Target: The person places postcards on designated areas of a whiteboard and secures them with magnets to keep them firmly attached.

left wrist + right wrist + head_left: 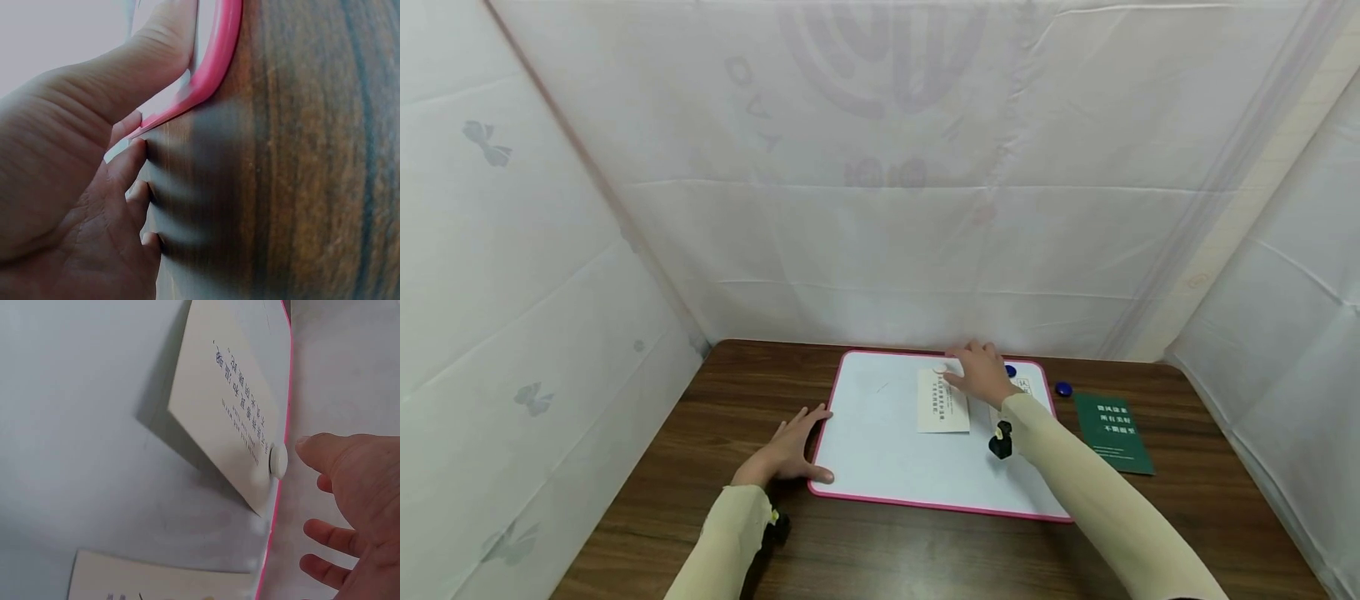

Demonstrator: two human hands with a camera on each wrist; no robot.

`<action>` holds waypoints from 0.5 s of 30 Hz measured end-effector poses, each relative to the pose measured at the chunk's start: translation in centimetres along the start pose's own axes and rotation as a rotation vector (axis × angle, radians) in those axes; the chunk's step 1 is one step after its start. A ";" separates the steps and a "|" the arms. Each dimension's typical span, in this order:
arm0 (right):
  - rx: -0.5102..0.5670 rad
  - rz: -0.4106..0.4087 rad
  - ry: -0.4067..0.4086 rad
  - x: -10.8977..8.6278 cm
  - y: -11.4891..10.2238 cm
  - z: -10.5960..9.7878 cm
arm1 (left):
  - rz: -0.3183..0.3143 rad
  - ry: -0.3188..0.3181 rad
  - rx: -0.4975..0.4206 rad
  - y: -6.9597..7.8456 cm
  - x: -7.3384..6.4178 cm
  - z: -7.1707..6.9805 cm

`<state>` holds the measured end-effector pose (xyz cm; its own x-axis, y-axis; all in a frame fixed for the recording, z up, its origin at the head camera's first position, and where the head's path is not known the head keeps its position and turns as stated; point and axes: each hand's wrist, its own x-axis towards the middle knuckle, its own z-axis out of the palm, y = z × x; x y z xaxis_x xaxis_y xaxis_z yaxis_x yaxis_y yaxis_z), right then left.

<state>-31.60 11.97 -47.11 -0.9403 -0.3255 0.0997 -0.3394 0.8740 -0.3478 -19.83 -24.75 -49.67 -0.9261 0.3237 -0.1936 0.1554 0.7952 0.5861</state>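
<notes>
A white whiteboard [872,450] with a pink rim lies on the wooden table. My left hand [790,446] is spread at its left edge, thumb over the near corner and fingertips along the rim. On the board, a cream card [943,412] with printed writing has a round white magnet [279,461] at its top end; its other end lifts off the surface in the right wrist view. My right hand [981,375] hovers by the board's far edge, fingers loose and holding nothing, thumb tip just apart from the magnet. A second card [156,578] is partly hidden behind that hand in the head view.
A blue magnet [1011,372] is at the second card's top. Another blue magnet [1063,388] sits on the table [722,417] right of the board, near a green card [1116,433] with white writing. White sheeting [880,250] rises behind the table and along both sides.
</notes>
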 end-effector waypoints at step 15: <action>-0.045 -0.043 0.019 -0.9 0.9 -0.9 | 0.001 0.004 0.003 0.2 0.1 0.0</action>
<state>-31.03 13.35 -46.65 -0.9250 -0.3565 0.1313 -0.3798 0.8748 -0.3007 -19.93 -24.59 -49.57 -0.9273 0.3223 -0.1905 0.1568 0.7964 0.5841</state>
